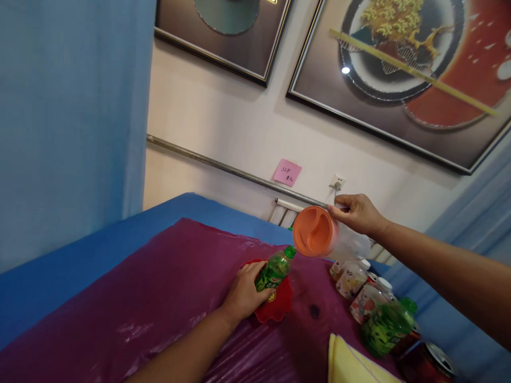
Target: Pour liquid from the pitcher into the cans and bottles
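Note:
My left hand [248, 290] is wrapped round a green plastic bottle [275, 270] with a green cap. That bottle leans a little to the right over a red scalloped mat [281, 306]. Up at the right, my right hand [357, 213] grips a translucent pitcher [349, 242] by its handle side. An orange lid [313, 231] on the pitcher faces left, and the pitcher lies tipped on its side in the air. It hangs above and to the right of the bottle, apart from it. My fingers hide most of the pitcher's handle.
A shiny purple cover [159, 298] lies over the blue table [199, 205]. Along the right stand small white-capped bottles [353, 279], another green bottle [387, 327] and a drink can [429, 361]. A folded yellow cloth [353, 364] lies at the front. Blue curtains [72, 106] flank the wall.

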The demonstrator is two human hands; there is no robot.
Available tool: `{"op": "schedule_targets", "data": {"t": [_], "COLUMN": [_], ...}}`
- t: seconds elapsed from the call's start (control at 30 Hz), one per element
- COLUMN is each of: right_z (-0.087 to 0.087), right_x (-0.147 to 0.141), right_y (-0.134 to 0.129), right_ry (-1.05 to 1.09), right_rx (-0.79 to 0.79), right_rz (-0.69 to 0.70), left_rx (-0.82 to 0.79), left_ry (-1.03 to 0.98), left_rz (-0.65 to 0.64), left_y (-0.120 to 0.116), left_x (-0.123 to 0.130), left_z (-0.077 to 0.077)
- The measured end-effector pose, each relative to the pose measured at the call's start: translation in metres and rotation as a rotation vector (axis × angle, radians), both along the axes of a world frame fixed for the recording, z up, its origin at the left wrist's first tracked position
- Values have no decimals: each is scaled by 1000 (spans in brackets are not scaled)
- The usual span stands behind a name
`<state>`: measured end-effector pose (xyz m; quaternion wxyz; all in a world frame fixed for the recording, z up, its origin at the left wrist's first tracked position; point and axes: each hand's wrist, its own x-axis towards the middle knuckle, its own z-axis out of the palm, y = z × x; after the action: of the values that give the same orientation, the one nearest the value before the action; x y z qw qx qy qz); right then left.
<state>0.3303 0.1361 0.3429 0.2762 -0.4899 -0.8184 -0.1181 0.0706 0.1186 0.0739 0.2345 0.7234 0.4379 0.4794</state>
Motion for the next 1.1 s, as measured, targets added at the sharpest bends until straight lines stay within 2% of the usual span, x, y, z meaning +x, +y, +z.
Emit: {"op": "schedule_targets", "data": {"t": [0.47,1.1], "right_z": [1,2], "right_x": [-1,0], "right_y": [-1,-1], "right_ry": [-16,-13], "right_rx": [0,3], "right_rz": [-2,3], "left_rx": [-1,-10], "left_ry": [11,-9], "left_rz": [-11,-19], "left_y": [-2,-1], "left_x": [0,0], "left_z": [4,1]}}
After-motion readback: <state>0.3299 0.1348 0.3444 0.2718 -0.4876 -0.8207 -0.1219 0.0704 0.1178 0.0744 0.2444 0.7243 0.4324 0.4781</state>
